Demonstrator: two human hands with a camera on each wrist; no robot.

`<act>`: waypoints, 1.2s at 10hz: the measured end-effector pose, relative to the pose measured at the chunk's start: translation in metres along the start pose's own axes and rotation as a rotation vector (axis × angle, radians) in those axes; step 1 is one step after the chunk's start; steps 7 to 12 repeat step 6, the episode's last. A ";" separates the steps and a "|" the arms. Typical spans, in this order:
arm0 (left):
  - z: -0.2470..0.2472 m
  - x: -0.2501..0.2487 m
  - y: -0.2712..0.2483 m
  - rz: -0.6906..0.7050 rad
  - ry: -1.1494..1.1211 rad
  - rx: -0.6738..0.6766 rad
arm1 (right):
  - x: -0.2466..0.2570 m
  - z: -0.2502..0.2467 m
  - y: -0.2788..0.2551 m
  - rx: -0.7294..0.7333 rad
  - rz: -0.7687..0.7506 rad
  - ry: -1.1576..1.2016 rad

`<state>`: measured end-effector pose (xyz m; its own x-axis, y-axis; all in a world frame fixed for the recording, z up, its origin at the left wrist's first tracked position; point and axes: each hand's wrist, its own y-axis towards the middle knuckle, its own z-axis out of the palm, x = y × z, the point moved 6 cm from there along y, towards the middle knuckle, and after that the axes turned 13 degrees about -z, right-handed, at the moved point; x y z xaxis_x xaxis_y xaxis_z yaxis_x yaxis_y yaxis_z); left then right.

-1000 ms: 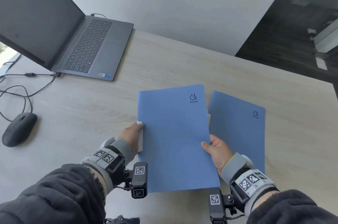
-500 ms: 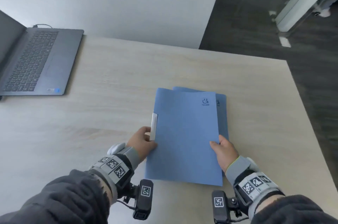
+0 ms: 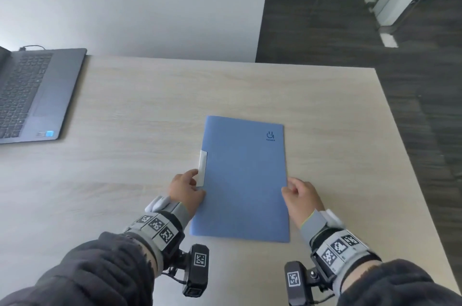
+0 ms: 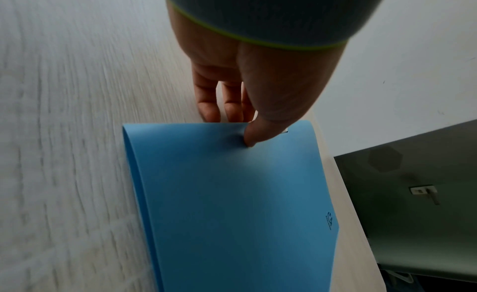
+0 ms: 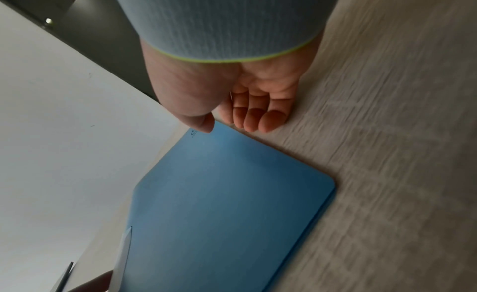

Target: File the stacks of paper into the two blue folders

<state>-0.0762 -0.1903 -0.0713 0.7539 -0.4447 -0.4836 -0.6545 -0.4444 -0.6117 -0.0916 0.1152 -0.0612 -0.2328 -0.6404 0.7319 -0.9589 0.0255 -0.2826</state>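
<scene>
Folders first, from the head view: a flat blue card folder [image 3: 241, 178] lies closed on the pale wood-grain bench [image 3: 125, 155], right of centre in the frame, its long axis running from the lower edge toward the top. Only one cover shows; whether the second folder sits squarely beneath it cannot be told from here. The left hand [image 3: 186, 187] is at the folder's left edge, just below the white plastic spine tab [image 3: 202, 168], and the right hand [image 3: 301, 197] is at the right edge, roughly level with it. Both hands are equally near, one to each long side. A grey open laptop [image 3: 37, 95] sits well apart at the left of the frame.

Left wrist view: the thumb presses on the blue cover at its near edge while the fingers [image 4: 209, 104] reach down past that edge, so this hand pinches the folder. A second blue layer shows along the folder's left side.

Right wrist view: the fingers [image 5: 255, 117] hang loosely together, tips beside the folder's edge in the centre of the frame, the thumb tip over the cover; they clamp nothing.

No loose paper shows anywhere, so filing looks finished. My guess is the left hand only has to let go.
</scene>
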 end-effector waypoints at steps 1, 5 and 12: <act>0.003 -0.001 -0.005 -0.020 0.019 -0.010 | 0.001 -0.002 0.000 0.068 0.028 -0.014; -0.009 0.000 -0.035 -0.075 -0.076 0.028 | 0.003 -0.015 -0.005 0.143 0.075 0.159; -0.027 -0.009 -0.045 -0.022 -0.117 0.008 | 0.018 -0.026 -0.009 0.084 0.027 0.155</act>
